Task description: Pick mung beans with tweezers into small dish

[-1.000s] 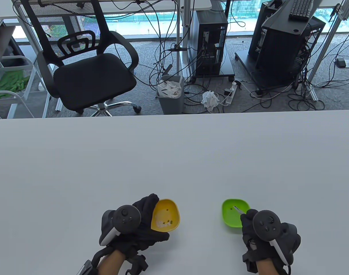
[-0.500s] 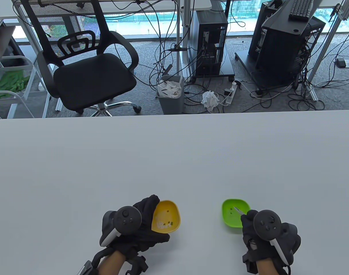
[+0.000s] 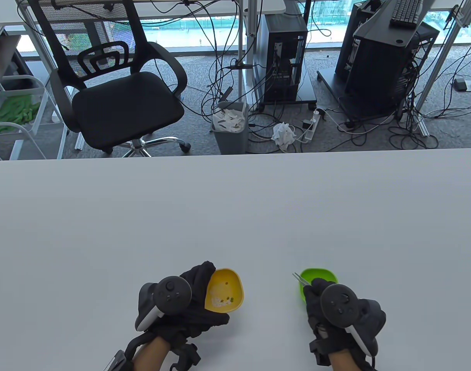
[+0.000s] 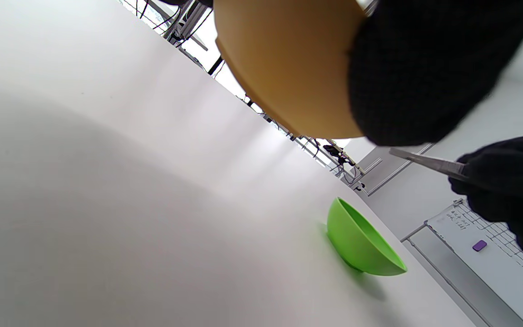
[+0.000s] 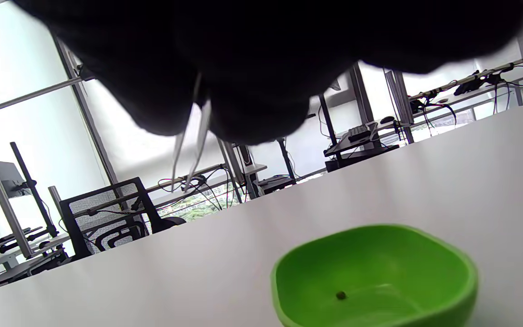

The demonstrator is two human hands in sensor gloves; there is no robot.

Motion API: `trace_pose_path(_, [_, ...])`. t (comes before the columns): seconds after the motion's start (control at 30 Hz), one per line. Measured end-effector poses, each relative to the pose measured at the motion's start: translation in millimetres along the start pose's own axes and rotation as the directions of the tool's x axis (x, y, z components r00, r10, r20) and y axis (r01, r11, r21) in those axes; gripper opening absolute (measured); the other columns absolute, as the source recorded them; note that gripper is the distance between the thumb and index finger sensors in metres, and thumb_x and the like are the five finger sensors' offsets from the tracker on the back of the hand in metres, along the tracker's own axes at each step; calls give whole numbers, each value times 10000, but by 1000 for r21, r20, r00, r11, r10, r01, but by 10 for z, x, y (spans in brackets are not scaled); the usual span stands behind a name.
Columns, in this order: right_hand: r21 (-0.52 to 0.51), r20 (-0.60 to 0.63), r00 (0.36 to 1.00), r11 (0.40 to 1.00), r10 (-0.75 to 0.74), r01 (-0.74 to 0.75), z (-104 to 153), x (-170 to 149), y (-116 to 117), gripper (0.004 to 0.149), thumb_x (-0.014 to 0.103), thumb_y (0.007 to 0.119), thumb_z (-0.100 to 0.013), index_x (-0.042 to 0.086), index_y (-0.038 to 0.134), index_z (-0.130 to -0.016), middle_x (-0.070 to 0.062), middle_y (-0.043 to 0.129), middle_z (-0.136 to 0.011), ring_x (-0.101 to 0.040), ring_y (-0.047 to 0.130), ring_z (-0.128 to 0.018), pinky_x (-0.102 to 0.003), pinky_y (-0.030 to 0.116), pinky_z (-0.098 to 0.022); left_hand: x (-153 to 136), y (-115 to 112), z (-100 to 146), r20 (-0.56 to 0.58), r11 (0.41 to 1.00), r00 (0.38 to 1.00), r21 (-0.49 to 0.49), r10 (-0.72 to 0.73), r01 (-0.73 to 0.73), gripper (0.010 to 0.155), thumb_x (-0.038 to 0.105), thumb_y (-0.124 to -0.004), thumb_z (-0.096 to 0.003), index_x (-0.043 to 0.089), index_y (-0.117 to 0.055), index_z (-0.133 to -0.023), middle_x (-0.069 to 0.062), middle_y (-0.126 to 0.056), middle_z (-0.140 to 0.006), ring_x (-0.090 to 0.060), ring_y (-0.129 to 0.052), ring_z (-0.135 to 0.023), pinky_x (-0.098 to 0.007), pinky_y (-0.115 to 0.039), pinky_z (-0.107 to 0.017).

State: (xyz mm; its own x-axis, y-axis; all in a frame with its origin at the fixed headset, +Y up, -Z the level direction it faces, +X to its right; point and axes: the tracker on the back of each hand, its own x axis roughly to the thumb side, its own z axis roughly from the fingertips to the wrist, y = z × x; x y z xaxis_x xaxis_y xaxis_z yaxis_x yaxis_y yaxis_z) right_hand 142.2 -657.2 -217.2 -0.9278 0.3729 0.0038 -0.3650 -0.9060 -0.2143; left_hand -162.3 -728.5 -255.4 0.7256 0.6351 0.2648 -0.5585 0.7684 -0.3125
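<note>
My left hand (image 3: 194, 303) grips a yellow bowl (image 3: 224, 290) and holds it tilted above the table; white grains and a few dark mung beans (image 3: 227, 298) lie in it. Its underside fills the top of the left wrist view (image 4: 288, 68). My right hand (image 3: 318, 295) pinches metal tweezers (image 3: 299, 278), whose tips point left past the rim of the green dish (image 3: 320, 275). In the right wrist view the tweezers (image 5: 189, 150) hang with tips slightly apart and nothing between them. The green dish (image 5: 375, 272) holds one mung bean (image 5: 341, 295).
The white table (image 3: 235, 216) stretches far ahead of both hands. Beyond its far edge stand an office chair (image 3: 123, 96), a waste bin (image 3: 230, 127) and computer towers with cables on the floor.
My right hand has moved left and lifted the tweezers out of the green dish; their tips now reach past its left rim. My left hand and the yellow bowl have barely moved.
</note>
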Motion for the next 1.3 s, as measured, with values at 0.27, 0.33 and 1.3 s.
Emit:
trace_pose_path(0.27, [39,220,972,995,78,-89,2,958,277,372,325,901,-462,43,963,-697,-142,984,-478,-82,922,-212,-329,873,-179,-5,4,4,-8,1000,1000,-4,0,0,1218,598,-1002,-321,132,-229,-1139,-128,-314,-1181,-437,-388,-1073,-628,-351,-781])
trace_pose_path(0.33, [48,239,964,991,112,-127,20,1045,381,371,326,902,-462,45,964,-696,-142,984,-478,-81,922,-213,-328,874,-179,-3,9,2,-5,1000,1000,-2,-2,2,1220,600,-1002,-320,131,-228,-1139,-127,-315,-1181,-436,-386,-1074,-628,-351,-781])
trace_pose_path(1.3, [109,239,957,975,161,-191,4,1051,613,355,318,904,-460,51,974,-684,-140,987,-471,-80,921,-209,-326,875,-175,6,-14,-5,-5,1000,1000,-18,-8,8,1220,596,-1005,-320,131,-230,-1139,-130,-315,-1181,-438,-385,-1074,-629,-350,-781])
